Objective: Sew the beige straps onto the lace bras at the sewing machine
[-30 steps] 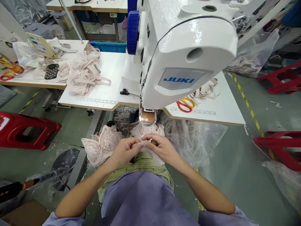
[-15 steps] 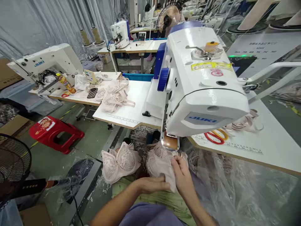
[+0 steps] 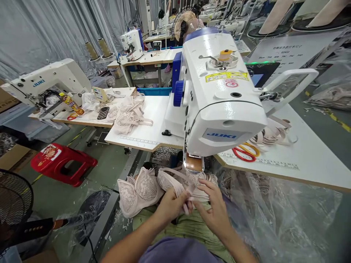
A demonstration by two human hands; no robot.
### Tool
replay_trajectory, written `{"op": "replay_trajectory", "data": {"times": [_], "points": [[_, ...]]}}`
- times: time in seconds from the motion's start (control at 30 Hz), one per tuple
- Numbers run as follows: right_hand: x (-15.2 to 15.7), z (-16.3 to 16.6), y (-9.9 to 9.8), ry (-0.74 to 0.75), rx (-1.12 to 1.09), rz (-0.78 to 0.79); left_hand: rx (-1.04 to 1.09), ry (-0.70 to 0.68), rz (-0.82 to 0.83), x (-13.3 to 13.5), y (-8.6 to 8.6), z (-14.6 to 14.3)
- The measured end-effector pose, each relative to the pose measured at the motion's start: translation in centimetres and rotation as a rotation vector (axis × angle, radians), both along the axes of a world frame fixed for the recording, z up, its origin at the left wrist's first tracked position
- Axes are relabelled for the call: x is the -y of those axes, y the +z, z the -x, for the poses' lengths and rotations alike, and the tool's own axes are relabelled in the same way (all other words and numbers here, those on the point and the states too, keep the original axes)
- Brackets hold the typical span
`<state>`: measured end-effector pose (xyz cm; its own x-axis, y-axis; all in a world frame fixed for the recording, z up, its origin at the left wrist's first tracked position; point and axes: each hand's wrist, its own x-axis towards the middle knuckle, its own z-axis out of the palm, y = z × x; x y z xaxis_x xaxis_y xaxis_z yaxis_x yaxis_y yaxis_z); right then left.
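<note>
Left hand (image 3: 172, 204) gripping, right hand (image 3: 215, 210) meeting a pale pink strap (image 3: 179, 174).

Left thumb and fingers are closing on the strap, likely anchoring it so the other side can be handled. Right thumb is reaching in from three o'clock, fingers spreading; cannot tell whether it is pinching. The lace bra (image 3: 166, 179) that seems joined to the strap is lying at ten o'clock of the hands, just beside the left. A second bra (image 3: 145, 185) is resting at nine, perhaps parked out of the fingers' way. At one o'clock the JUKI sewing machine (image 3: 225, 128) is overhanging, close ahead. Red-and-yellow scissors (image 3: 243, 157) are lying at two, presumably for easy right-hand reach. Toward eleven, a bra pile (image 3: 127, 118) is sitting on the white tabletop (image 3: 155, 106).
</note>
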<state>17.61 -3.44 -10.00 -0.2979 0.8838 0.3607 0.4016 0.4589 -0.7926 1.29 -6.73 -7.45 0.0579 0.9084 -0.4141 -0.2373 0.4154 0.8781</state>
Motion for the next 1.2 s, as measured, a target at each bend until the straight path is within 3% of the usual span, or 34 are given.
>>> {"op": "replay_trajectory", "data": {"times": [0.07,0.13,0.3,0.37,0.47,0.57,0.63,0.7,0.8,0.87,1.0,1.2], "points": [[-1.0,-1.7,1.5,0.331,0.131,0.147,-0.002,-0.173,0.036,0.2,0.6,1.0],[-1.6,-2.6,2.8,0.524,0.234,0.323,-0.005,-0.273,0.054,0.2,1.2,1.5],[-1.2,-2.5,3.2,0.492,0.227,0.455,0.049,-0.255,0.086,-0.2,1.4,1.2],[-1.3,-3.1,2.8,0.349,0.135,0.456,0.123,-0.127,0.123,-0.5,1.0,1.3],[-2.4,-5.7,3.0,-0.127,-0.142,0.383,0.286,0.164,0.202,-1.3,0.3,2.0],[-3.5,-8.8,4.3,-0.618,-0.560,0.128,0.413,0.371,0.256,-2.1,-0.1,2.9],[-3.5,-9.7,5.0,-0.751,-0.650,-0.026,0.471,0.442,0.279,-2.3,-0.2,2.9],[-2.7,-9.3,5.2,-0.653,-0.430,-0.019,0.505,0.472,0.287,-2.2,-0.2,2.1],[-0.8,-6.6,4.4,-0.247,-0.015,0.083,0.494,0.466,0.245,-1.4,-0.2,0.0],[0.2,-4.4,3.7,-0.064,0.075,0.066,0.457,0.446,0.203,-0.9,-0.1,-1.3],[1.0,-1.1,2.8,-0.004,0.118,0.008,0.281,0.384,0.065,-0.2,0.0,-2.3],[0.5,0.0,2.2,-0.069,0.104,0.007,-0.040,0.271,-0.055,0.0,0.5,-1.9]]}}
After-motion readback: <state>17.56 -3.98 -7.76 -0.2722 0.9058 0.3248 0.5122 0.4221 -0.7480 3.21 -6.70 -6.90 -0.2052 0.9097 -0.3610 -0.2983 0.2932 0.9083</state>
